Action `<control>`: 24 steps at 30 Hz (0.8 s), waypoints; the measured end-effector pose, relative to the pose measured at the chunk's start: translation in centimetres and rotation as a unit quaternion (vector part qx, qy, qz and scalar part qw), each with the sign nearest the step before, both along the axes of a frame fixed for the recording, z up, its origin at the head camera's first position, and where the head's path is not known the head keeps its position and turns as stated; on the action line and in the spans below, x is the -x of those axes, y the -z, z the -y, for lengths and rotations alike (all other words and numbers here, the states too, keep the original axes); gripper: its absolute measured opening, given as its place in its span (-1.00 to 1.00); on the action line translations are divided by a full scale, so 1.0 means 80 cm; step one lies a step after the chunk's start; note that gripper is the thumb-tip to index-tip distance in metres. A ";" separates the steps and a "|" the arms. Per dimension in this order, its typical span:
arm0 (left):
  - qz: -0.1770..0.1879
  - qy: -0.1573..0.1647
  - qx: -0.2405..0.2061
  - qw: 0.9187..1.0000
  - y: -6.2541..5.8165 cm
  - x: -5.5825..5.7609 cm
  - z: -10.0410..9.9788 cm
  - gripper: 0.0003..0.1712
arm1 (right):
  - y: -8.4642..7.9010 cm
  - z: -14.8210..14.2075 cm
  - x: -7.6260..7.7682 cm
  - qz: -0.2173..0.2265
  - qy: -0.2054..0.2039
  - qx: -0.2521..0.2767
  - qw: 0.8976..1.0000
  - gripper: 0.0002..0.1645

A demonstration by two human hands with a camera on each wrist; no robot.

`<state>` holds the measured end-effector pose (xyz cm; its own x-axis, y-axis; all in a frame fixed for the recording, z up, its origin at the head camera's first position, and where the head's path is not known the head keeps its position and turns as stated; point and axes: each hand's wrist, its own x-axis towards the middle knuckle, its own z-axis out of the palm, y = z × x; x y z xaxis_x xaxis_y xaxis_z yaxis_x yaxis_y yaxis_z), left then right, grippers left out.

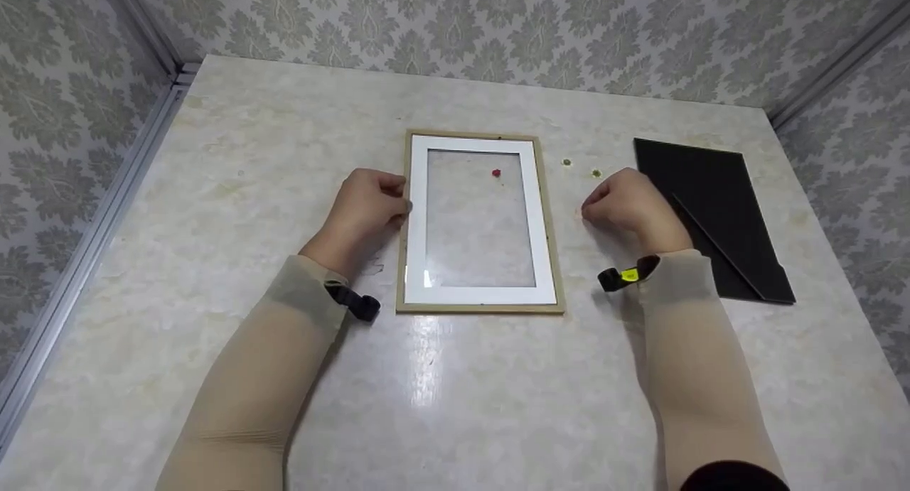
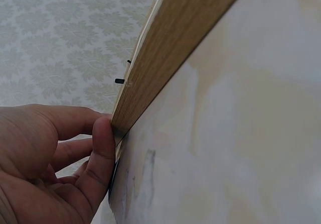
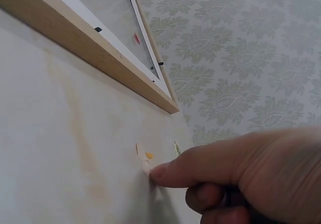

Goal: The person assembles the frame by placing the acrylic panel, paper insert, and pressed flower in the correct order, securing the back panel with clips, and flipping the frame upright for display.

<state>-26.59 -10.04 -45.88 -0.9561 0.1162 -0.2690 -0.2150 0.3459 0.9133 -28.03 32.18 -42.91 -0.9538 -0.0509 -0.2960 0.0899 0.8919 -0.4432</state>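
A picture frame (image 1: 480, 309) with a light wood border, a white mat and a clear pane lies on the table. At its left side, my left hand (image 1: 370, 198) grips the edge with thumb and fingers; the left wrist view has the thumb against the wooden side (image 2: 150, 58). To the right of the frame, my right hand (image 1: 625, 201) is low over the table. Its fingertips pinch a small pale flower (image 3: 143, 156) with a yellow spot, partly hidden by the finger. A small red flower (image 1: 496, 173) lies within the pane's upper right.
Two small green-and-white flowers (image 1: 566, 163) lie on the table between the frame and a black backing board (image 1: 700, 171). The board has a slanted stand flap and lies partly behind the right wrist. Patterned walls (image 1: 455, 22) surround the table. Small black tabs (image 3: 98, 29) stick up from the frame's edge.
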 end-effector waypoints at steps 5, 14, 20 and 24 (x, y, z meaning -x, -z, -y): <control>0.002 -0.006 0.007 1.000 -0.001 0.000 0.000 -0.36 | 0.004 0.004 0.001 -0.003 -0.001 -0.003 1.000 -0.68; 0.001 -0.014 -0.005 1.000 -0.001 -0.001 -0.003 -0.36 | 0.008 -0.004 0.004 0.011 0.009 0.019 1.000 -0.69; -0.011 -0.009 0.015 1.000 -0.001 -0.001 -0.004 -0.37 | 0.011 -0.008 0.006 0.015 0.012 0.035 0.999 -0.75; -0.010 -0.005 0.022 1.000 0.000 -0.001 -0.003 -0.36 | 0.013 -0.012 0.007 0.027 0.018 0.060 0.998 -0.77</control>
<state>-26.50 -9.78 -45.88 -0.9626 0.0948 -0.2538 -0.2000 0.3834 0.9017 -28.63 33.14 -43.93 -0.9388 -0.0556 -0.3400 0.1467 0.8284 -0.5406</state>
